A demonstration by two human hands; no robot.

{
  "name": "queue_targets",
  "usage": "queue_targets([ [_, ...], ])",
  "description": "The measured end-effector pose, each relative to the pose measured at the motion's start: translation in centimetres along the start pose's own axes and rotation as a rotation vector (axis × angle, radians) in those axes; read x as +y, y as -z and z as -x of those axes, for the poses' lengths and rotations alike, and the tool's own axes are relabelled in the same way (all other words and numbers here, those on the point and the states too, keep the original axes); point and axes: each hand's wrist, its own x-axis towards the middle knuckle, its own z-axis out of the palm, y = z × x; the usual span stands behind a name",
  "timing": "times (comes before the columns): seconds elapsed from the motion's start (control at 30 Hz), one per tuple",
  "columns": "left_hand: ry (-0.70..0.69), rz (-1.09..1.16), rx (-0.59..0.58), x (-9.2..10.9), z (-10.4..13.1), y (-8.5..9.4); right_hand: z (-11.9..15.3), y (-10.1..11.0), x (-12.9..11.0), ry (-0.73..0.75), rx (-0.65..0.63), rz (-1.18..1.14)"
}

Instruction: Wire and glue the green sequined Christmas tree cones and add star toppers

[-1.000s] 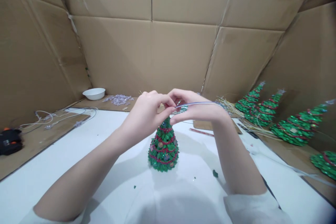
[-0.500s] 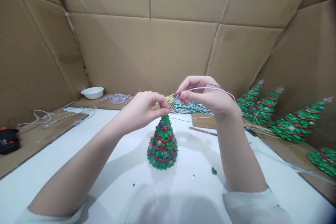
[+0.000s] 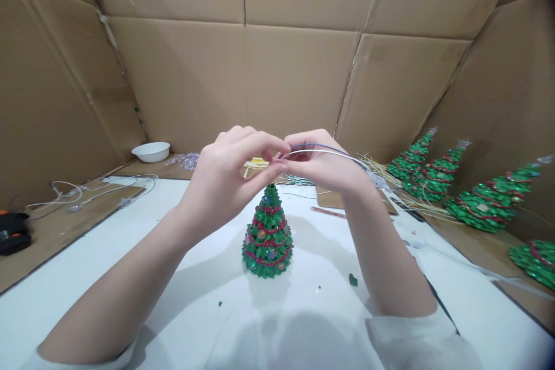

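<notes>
At six o'clock, nearest: two pale sleeves, the right one [image 3: 416,338] easier to see.
Scraps: one green bit [image 3: 353,280] at one o'clock on the white surface [image 3: 182,326], a smaller one [image 3: 220,303] at eleven.
Tree: the decorated tree [image 3: 267,237] stands upright at twelve o'clock, its tip just below the hands.
Left hand [image 3: 221,179]: at twelve o'clock, fingers bent towards the thumb at the ends of the cords; whether they grip is hidden.
Right hand [image 3: 323,170]: meets the left, its fingers curled at the same spot; which hand pinches, I cannot tell.
Cords: one white [image 3: 321,151], one dark blue [image 3: 318,145], arching over the right hand towards one o'clock.
Change: the hands, apart half a second ago, now meet; both are at one small spot, and neither appears to steady the tree.
Left side: black-and-orange tool [image 3: 14,233] at ten o'clock, white bowl [image 3: 151,152] at eleven, clear pieces [image 3: 188,161] beside it.
Right side: red strip [image 3: 328,211] towards one o'clock; more trees [image 3: 494,202] at one to two.
Farthest, twelve: cardboard wall [image 3: 299,81].
</notes>
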Motion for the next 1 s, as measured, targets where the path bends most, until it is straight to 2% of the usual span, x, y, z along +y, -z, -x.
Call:
queue_targets([
  [0.1, -0.061, -0.054, 0.016, -0.2, 0.1, -0.4, 0.0, -0.2, 0.1, 0.002, -0.038, 0.106],
  [0.23, -0.035, -0.071, 0.047, -0.3, 0.2, -0.8, 0.0, -0.7, 0.1, 0.003, -0.088, 0.222],
  [0.4, -0.099, -0.124, -0.011, -0.2, 0.5, -1.2, -0.1, -1.0, 0.2, -0.038, -0.138, 0.313],
  [0.47, -0.06, -0.135, -0.01, -0.2, 0.5, -1.2, -0.1, -0.8, 0.3, -0.024, -0.143, 0.282],
  [0.53, 0.047, -0.105, -0.009, -0.3, 0.5, -1.2, 0.0, -0.2, 0.4, -0.022, -0.141, 0.21],
  [0.6, 0.178, -0.025, -0.067, -0.5, 0.3, -1.0, 0.2, 0.6, 0.4, -0.044, -0.156, 0.085],
  [0.73, 0.345, 0.163, -0.314, -1.1, 0.1, -0.7, 0.7, 2.2, 0.6, -0.012, -0.126, -0.191],
  [0.87, 0.367, 0.193, -0.461, -1.9, -0.3, -0.5, 0.7, 2.5, 0.8, 0.081, -0.006, -0.256],
  [1.0, 0.341, 0.196, -0.546, -2.5, -0.6, -0.3, 0.1, 1.6, 0.7, 0.105, 0.18, -0.236],
])
